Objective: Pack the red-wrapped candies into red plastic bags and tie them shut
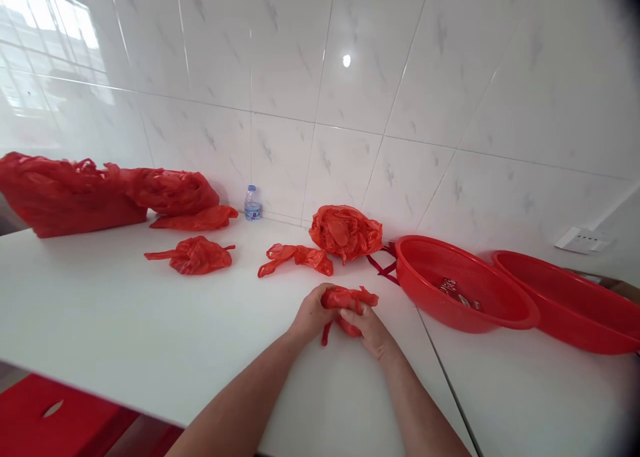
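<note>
White table (125, 310) beneath the grip. Right of the grip: two red sieves, near sieve (460, 317) and far sieve (575, 330). Far left: one large bag heap (75, 200), count unclear, with flat bag (195, 217) beside it. Ahead: three loose red bags, left bag (190, 256), middle bag (295, 258), far bag (345, 232). One water bottle (252, 204) by the wall. Held bag (347, 304): crumpled, long axis crosswise, between the hands, one strip hanging toward the body. Left hand (310, 314) and right hand (367, 330) press together, fingers closed on it; neither clearly nearer.
</note>
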`<state>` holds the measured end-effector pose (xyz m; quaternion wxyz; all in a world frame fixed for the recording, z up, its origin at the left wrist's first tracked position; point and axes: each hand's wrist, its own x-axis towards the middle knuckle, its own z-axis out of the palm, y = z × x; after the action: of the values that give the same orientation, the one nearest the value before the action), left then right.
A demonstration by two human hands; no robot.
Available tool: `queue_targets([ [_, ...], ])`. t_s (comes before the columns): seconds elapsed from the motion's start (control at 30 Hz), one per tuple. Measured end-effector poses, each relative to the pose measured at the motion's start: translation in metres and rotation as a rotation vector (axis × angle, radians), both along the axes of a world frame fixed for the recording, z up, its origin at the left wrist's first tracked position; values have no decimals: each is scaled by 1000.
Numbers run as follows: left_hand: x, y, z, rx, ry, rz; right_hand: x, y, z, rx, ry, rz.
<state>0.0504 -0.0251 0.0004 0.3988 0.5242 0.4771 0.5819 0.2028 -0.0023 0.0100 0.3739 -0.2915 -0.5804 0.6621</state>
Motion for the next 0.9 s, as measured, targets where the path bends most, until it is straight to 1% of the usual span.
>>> queue_targets([
  [0.1, -7, 2, -1, -16, -25, 77, 8, 5, 1, -70, 93, -118],
  [0.2, -16, 6, -1, -27, -84, 147, 26, 17, 3, -135, 273, -277],
  [0.3, -24, 11, 0, -24, -177, 208, 45, 28, 4, -148, 464, -400],
  [0.37, -28, 13, 1, -21, -264, 236, 56, 33, 5, -145, 567, -437],
  [0.43, -31, 14, 1, -22, -370, 242, 65, 36, 4, -146, 622, -451],
  [0.57, -33, 14, 0, -17, -591, 186, 75, 37, 2, -144, 673, -472],
  [0.67, -35, 15, 0, -35, -711, 111, 74, 38, 2, -100, 639, -505],
  [0.73, -36, 15, 1, -54, -763, 66, 68, 39, 2, -70, 550, -530],
  [0.83, -35, 14, 2, -56, -810, 28, 52, 37, 2, -51, 207, -582],
  [0.9, -33, 12, 4, -45, -819, 12, 41, 31, 3, -13, -30, -565],
])
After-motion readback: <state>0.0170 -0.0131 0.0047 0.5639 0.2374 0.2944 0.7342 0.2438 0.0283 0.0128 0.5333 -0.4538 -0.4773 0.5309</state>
